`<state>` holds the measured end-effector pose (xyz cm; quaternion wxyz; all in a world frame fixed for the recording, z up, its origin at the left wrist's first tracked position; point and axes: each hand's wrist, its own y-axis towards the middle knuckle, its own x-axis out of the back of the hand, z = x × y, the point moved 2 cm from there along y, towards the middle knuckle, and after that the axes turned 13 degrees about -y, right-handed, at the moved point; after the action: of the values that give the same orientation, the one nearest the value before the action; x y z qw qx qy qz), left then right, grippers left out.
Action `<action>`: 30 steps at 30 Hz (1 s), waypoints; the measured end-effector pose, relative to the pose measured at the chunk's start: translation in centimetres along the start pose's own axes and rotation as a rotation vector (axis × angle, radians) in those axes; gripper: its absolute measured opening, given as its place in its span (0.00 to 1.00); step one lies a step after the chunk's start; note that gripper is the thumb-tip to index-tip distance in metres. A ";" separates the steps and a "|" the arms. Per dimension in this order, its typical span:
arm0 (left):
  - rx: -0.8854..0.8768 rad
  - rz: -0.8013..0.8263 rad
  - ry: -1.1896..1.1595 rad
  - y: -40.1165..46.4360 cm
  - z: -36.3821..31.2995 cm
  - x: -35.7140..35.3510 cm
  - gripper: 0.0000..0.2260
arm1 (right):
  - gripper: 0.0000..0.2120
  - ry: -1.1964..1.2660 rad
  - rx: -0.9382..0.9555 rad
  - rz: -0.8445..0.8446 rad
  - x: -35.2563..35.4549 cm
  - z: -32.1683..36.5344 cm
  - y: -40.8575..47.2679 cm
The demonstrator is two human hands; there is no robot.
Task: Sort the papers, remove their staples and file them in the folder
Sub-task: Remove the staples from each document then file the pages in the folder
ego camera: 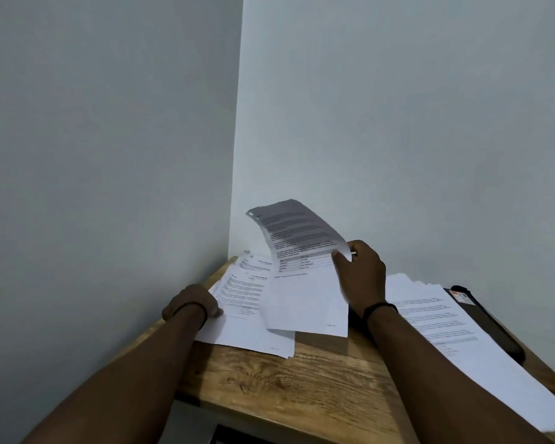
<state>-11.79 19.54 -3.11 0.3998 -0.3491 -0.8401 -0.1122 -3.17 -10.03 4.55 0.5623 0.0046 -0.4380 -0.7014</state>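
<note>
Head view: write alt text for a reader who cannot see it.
A person's right hand holds a printed sheet lifted and curled over a stack of papers on a wooden table in a wall corner, while the left hand rests on the stack's left edge. More papers lie to the right over a dark folder.

White papers, wood-grain brown table

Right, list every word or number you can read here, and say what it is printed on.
None can be read for certain.
Lifted sheet in the right hand: lines of print and a table, blurred.
Left stack under the left hand: headings and paragraphs, too small.
Right stack: print too faint.
Dark folder: small red and white label, unreadable.
</note>
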 end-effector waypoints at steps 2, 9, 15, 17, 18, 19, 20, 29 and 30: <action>-0.017 -0.006 -0.016 0.0 -0.3 0.1 0.30 | 0.05 -0.005 -0.018 0.006 0.1 0.1 0.1; -0.217 -0.105 -0.067 -0.7 -3.4 1.8 0.18 | 0.07 -0.023 -0.160 -0.082 1.3 0.0 0.2; -0.493 -0.215 -0.536 -1.9 -5.9 6.0 0.19 | 0.14 -0.036 -0.273 -0.150 3.7 0.8 0.5; -0.483 -0.069 -0.931 -2.5 -6.4 6.8 0.17 | 0.16 0.018 -0.303 -0.156 4.1 1.3 0.5; -0.463 0.054 -1.121 -3.1 -6.8 6.9 0.13 | 0.16 0.077 -0.324 -0.157 4.3 1.5 0.6; -0.426 0.189 -1.265 -3.4 -7.1 6.8 0.10 | 0.16 0.152 -0.347 -0.146 4.3 1.6 0.7; -0.402 0.322 -1.356 -3.8 -7.5 6.6 0.09 | 0.15 0.246 -0.371 -0.127 4.2 1.6 0.9; -0.315 0.690 -1.237 -5.1 -10.3 1.6 0.23 | 0.11 0.745 -0.401 0.237 4.7 2.3 1.0; -0.320 0.676 -1.234 -5.2 -10.3 1.0 0.23 | 0.15 0.797 -0.403 0.277 4.9 2.1 1.0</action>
<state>-9.61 11.42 4.91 -0.1910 -0.6439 -0.7321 0.1136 -5.21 -12.60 8.86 0.7647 0.1057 -0.0394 -0.6344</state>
